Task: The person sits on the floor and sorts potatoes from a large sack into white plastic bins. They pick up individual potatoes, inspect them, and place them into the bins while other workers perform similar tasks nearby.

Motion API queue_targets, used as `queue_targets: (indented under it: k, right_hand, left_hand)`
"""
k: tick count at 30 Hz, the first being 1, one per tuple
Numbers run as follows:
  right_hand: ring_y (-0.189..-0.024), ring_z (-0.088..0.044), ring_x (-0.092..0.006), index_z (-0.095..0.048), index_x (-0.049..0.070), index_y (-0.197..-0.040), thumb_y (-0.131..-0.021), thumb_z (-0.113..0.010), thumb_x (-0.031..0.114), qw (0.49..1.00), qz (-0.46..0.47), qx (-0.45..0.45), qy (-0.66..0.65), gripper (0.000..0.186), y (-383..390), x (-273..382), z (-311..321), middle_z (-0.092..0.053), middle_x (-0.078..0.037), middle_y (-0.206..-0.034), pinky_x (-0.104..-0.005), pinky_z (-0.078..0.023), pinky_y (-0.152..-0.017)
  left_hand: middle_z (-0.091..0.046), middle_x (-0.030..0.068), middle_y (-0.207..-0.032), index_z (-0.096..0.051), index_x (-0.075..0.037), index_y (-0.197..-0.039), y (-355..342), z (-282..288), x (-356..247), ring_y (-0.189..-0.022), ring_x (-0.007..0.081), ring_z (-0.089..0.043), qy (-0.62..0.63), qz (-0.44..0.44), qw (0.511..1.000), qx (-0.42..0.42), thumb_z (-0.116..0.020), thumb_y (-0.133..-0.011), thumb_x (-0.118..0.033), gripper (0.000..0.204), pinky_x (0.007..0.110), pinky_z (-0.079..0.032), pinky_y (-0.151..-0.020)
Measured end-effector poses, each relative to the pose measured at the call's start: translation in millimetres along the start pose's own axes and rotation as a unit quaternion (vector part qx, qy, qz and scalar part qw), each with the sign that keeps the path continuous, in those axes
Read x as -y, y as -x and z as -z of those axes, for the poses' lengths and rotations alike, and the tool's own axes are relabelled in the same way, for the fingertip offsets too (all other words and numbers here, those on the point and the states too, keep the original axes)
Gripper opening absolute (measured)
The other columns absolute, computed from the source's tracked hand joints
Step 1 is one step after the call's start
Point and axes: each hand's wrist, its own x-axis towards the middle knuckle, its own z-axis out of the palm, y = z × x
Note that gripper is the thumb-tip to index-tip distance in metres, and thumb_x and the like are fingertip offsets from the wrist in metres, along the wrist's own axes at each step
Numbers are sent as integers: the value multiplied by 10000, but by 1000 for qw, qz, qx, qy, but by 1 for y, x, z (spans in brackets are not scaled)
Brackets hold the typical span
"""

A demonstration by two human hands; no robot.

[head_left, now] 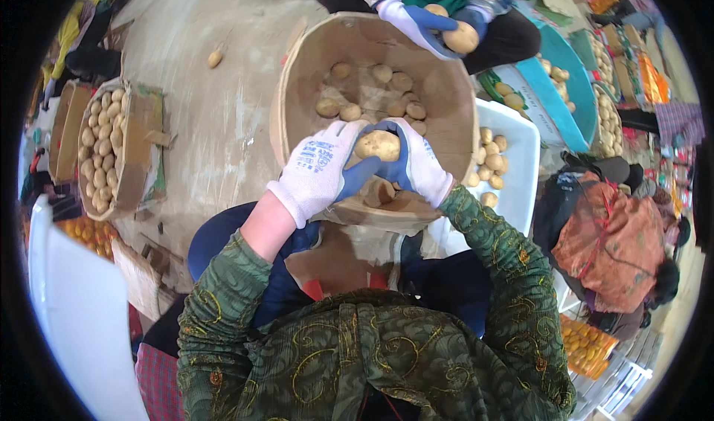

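Note:
Both my hands wear whitish gloves with blue palms and fingers. Between my left hand [321, 166] and my right hand [422, 162] is a pale yellow-brown potato [378, 146], gripped from both sides. They hold it over the near part of a large round brown tub [297, 86], which looks like cardboard. Several potatoes [401, 82] lie on the tub's bottom, mostly toward its middle and far side. Part of the near inside of the tub is hidden beneath my gloves.
Across the tub, a co-worker's gloved hands [416, 25] hold potatoes. A white plastic bin [520, 161] with potatoes stands to the right, near a blue tub [584, 71]. At left are a box of potatoes [104, 146] and one loose potato [215, 59] on the floor.

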Motion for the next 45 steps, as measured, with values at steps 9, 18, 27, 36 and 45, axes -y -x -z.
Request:
queue_targets:
  k: [9,18,27,36,45]
  right_hand:
    - [-1149,-599,-417,-635,48,-1255,-742,-802,140,985,63,-157,-20,547,86,24,8,-645,-194,-1198,-472,-487,-1007]
    - [-1121,-621,-385,-626,48,-1272,-737,-850,136,970,46,-235,-33,587,107,53,12,-641,-187,-1216,-450,-494,-998]
    - [-1130,-656,-229,-552,21,-1359,-809,-864,115,938,-16,-217,-271,640,110,35,12,-653,-121,-1243,-364,-540,-942]
    - [-964,-672,-187,-512,42,-1465,-1030,-653,286,882,-199,-136,-405,518,149,-6,54,-638,-62,-1203,-349,-571,-869]
    - [-1347,-548,-355,-434,46,-1510,-1098,-485,284,849,-48,-342,-399,479,68,-92,249,-527,-189,-1468,-487,-465,-1128]
  left_hand:
    - [-638,230,-1321,-529,-56,-1432,-4,-24,-52,-1186,400,-646,153,-44,984,74,-771,-901,-363,659,430,-519,-1003]
    - [-701,203,-1147,-659,-29,-1252,-12,-39,-79,-1043,348,-702,154,-62,986,24,-652,-980,-214,329,386,-546,-903]
    - [-698,74,-935,-693,-1,-1127,-35,-46,-67,-822,155,-671,282,9,959,-4,-542,-1042,-139,221,292,-540,-725]
    - [-708,91,-817,-694,-38,-1157,-31,-40,-70,-663,135,-654,246,98,963,43,-584,-1028,-163,210,309,-524,-624]
    - [-700,120,-827,-692,-25,-1135,-23,-27,-53,-738,191,-668,146,-56,988,-7,-594,-1010,-98,174,320,-533,-709]
